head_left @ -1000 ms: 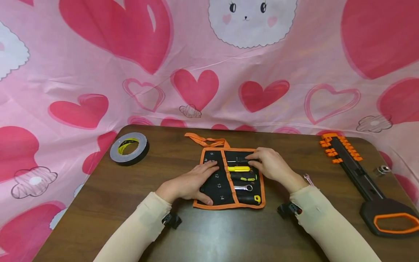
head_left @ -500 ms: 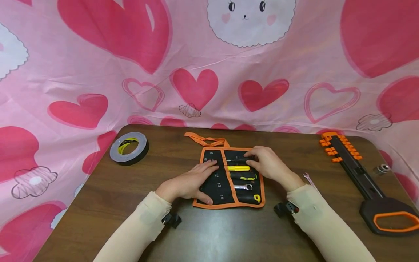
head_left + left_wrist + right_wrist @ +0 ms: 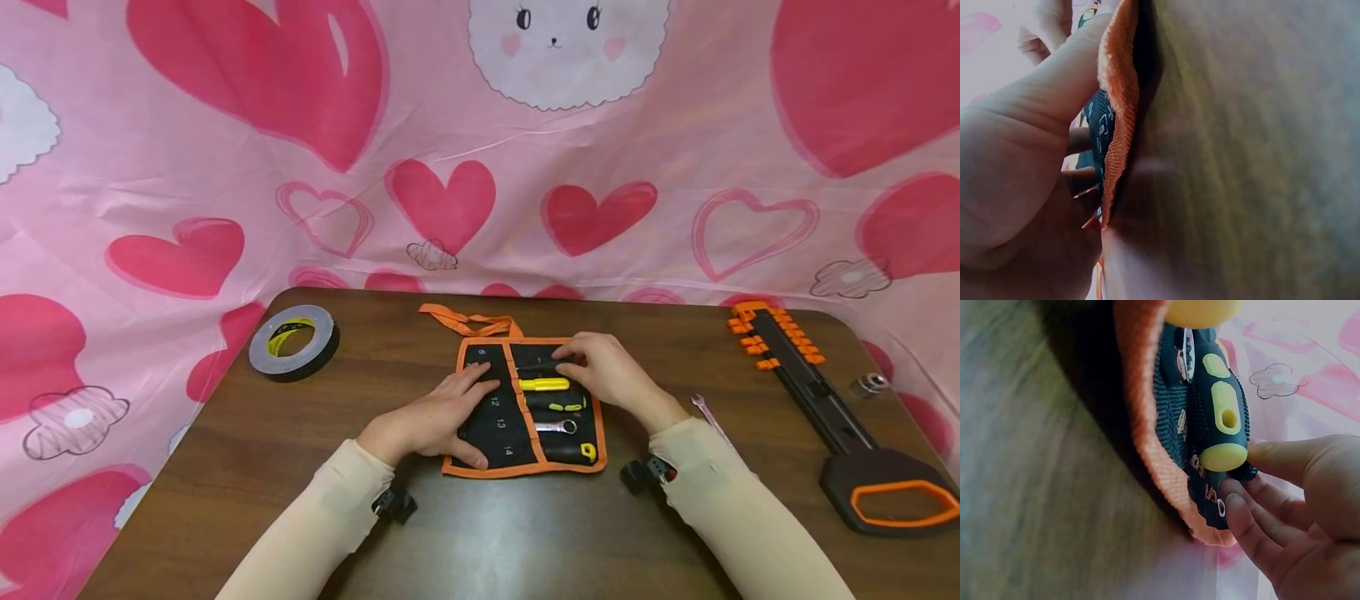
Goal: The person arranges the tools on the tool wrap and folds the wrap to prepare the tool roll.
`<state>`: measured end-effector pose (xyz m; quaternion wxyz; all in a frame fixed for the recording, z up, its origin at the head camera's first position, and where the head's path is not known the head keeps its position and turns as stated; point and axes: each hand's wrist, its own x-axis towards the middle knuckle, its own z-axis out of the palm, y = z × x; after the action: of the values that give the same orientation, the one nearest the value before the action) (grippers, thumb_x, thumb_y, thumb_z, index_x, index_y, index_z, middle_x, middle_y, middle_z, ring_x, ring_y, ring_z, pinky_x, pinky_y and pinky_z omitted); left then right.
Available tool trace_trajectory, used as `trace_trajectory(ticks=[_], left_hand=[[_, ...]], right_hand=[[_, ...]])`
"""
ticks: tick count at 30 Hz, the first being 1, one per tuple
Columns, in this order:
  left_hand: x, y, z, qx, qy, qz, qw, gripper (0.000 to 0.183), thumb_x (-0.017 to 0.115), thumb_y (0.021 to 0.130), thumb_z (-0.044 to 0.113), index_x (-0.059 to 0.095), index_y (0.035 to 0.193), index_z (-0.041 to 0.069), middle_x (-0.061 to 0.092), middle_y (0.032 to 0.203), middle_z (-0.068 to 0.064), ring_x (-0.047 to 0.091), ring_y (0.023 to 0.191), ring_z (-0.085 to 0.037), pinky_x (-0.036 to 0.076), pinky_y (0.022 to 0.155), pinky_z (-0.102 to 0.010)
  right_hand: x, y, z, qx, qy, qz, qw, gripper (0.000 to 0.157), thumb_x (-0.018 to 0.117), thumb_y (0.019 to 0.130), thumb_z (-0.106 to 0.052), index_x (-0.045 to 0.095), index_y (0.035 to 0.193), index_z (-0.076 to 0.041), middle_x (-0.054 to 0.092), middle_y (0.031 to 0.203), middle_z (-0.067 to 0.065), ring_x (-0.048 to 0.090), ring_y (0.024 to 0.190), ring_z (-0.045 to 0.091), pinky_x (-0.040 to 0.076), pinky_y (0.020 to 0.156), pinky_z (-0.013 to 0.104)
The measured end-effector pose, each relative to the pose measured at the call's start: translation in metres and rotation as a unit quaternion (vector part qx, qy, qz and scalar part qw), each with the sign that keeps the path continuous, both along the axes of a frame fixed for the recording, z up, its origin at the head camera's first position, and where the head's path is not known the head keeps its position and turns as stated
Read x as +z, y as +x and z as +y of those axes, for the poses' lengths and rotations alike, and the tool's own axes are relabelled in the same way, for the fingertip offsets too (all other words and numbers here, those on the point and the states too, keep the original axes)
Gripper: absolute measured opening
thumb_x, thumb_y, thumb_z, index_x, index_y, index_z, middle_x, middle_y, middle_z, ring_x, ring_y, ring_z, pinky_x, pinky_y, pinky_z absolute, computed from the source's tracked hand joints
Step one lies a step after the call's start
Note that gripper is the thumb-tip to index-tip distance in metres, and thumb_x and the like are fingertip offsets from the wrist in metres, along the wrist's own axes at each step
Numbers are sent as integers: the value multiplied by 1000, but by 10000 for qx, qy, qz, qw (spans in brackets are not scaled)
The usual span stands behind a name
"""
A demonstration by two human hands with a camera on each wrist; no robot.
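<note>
In the head view a black tool roll (image 3: 512,437) with orange trim lies flat mid-table. My left hand (image 3: 435,417) rests on its numbered left half, fingers spread and thumb near the front edge. At the top right pocket my right hand (image 3: 609,371) pinches a slim black screwdriver (image 3: 534,367), mostly hidden by the fingers. Below it sit a yellow handle (image 3: 544,384), a black and yellow-green handle (image 3: 555,403), a combination wrench (image 3: 567,427) and a black handle with a yellow end (image 3: 570,452). The right wrist view shows the pinched dark end (image 3: 1246,472) beside a yellow-tipped handle.
A roll of tape (image 3: 322,354) lies at the back left. Behind the tool roll is its orange tie strap (image 3: 480,322). Right of the right forearm lie a wrench (image 3: 708,412), a black and orange long-handled tool (image 3: 832,417) and a metal socket (image 3: 872,384).
My right hand has slid slightly left with the screwdriver, whose metal shaft showed earlier and now lies deeper in the pocket. The left hand stays in place.
</note>
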<state>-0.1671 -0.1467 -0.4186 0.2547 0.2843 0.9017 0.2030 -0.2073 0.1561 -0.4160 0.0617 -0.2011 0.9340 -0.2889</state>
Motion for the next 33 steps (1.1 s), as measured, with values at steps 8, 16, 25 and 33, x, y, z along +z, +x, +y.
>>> trace_trajectory(ticks=[8,16,25,33], left_hand=[[-2,-4,-2,-143,41,150,9998,113,93,79,56,32,168,23,-1,184,-5,-1,171,-33,22,135,-59],[-4,-9,-4,-292,157,61,9994,109,92,81,56,33,168,25,-4,184,-4,-3,170,-34,23,134,-62],[-2,-10,-5,-313,92,-125,9994,110,94,81,52,32,168,28,-4,184,-1,-3,171,-32,23,134,-62],[-3,-11,-3,-276,92,-203,9994,111,94,81,51,29,169,32,-4,184,0,-5,171,-31,23,133,-63]], right_hand=[[-4,-5,-4,98,-86,-129,9998,21,75,102,-15,82,120,-6,78,114,12,65,93,22,59,89,46],[-5,-9,-5,107,-121,-458,9988,22,73,104,-16,82,121,-6,78,118,13,66,101,25,59,95,49],[-4,-10,-7,259,-165,-519,9982,20,75,102,-15,83,118,-7,78,111,9,65,96,22,58,90,44],[-4,-12,-10,256,-154,-625,9976,21,76,101,-16,84,119,-8,73,101,5,61,90,18,55,84,37]])
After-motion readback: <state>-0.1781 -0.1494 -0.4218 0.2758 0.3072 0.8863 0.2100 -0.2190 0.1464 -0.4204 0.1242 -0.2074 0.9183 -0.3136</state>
